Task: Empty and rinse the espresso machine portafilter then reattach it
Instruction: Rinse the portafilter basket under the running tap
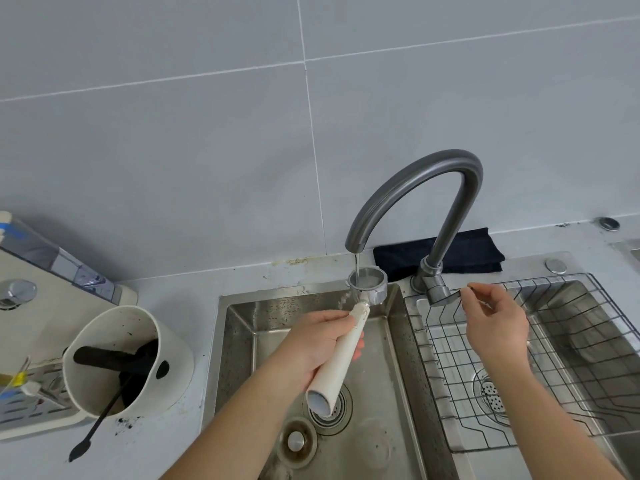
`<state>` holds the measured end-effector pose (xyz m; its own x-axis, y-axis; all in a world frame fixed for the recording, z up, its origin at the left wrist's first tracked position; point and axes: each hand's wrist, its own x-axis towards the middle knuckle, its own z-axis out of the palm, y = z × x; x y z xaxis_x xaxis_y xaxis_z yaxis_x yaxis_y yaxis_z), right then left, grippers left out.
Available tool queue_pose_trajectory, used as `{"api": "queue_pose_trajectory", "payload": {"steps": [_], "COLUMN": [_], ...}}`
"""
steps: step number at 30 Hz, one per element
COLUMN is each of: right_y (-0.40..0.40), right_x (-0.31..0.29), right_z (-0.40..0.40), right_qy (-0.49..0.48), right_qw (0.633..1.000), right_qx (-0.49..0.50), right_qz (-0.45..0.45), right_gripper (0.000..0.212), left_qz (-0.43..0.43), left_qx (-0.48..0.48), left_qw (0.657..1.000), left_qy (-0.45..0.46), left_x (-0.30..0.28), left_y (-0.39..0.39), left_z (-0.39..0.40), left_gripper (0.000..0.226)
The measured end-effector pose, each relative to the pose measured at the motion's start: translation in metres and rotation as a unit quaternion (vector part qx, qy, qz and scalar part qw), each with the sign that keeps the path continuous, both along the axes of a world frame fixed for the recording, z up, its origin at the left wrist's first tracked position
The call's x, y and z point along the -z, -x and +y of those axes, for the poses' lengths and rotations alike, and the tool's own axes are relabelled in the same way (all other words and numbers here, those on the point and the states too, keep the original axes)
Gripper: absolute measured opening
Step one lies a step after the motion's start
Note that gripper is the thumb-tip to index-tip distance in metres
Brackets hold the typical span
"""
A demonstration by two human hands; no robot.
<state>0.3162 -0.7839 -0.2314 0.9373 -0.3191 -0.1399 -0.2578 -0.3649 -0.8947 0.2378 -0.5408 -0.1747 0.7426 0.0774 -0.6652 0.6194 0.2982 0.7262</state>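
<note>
A grey tiled wall [173, 133] is seen behind a pale counter [194, 292] with a steel sink [242, 341] set into it. The portafilter [349, 337] is held over the back edge of the sink, right under the tap [415, 188]. Its metal cup is turned up, and a thin stream of water [356, 263] is seen falling into it. The cup looks clean and partly filled with water, and no coffee can be seen in it. The white handle is gripped by the left hand [311, 344], with the fingers closed tight around it. The right hand [495, 323] is half open and holds nothing; its fingertips are just beside the tap lever [441, 296], at the back edge of a wire rack [519, 375] set in the right side of the sink. A white bin [131, 358] with dark coffee grounds inside is seen near the left edge of the sink, and a black brush [100, 422] leans out of it. A dark cloth [460, 251] lies against the wall behind the tap.

The emptying looks done. The rinsing is judged to be under way. The water is still to be tipped out and the tap shut off. Then the portafilter is to be put back on the machine.
</note>
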Motion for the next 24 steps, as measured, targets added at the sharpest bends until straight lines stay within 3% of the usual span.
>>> {"api": "queue_pose_trajectory", "payload": {"steps": [5,8,11,17,24], "right_y": [-0.001,-0.001,0.000,0.000,0.000], "right_x": [0.000,0.001,0.001,-0.001,-0.001], "right_z": [0.000,0.000,0.000,0.001,0.000], "right_qy": [0.000,-0.003,-0.004,-0.004,-0.005], "right_qw": [1.000,1.000,1.000,1.000,1.000], "right_qx": [0.000,0.003,0.003,0.003,0.004], "right_qz": [0.001,0.003,0.004,0.002,0.003], "right_gripper": [0.019,0.019,0.020,0.019,0.018], "left_qz": [-0.015,-0.056,-0.097,-0.175,-0.203], "left_qx": [0.112,0.151,0.174,0.151,0.095], "left_qw": [0.979,0.945,0.918,0.897,0.925], "left_qy": [-0.168,-0.283,-0.343,-0.377,-0.307], "left_x": [-0.003,-0.004,-0.008,-0.007,0.001], "left_y": [0.003,0.005,0.006,0.011,0.017], "left_z": [0.007,0.015,0.022,0.031,0.029], "left_gripper": [0.017,0.021,0.029,0.034,0.037]}}
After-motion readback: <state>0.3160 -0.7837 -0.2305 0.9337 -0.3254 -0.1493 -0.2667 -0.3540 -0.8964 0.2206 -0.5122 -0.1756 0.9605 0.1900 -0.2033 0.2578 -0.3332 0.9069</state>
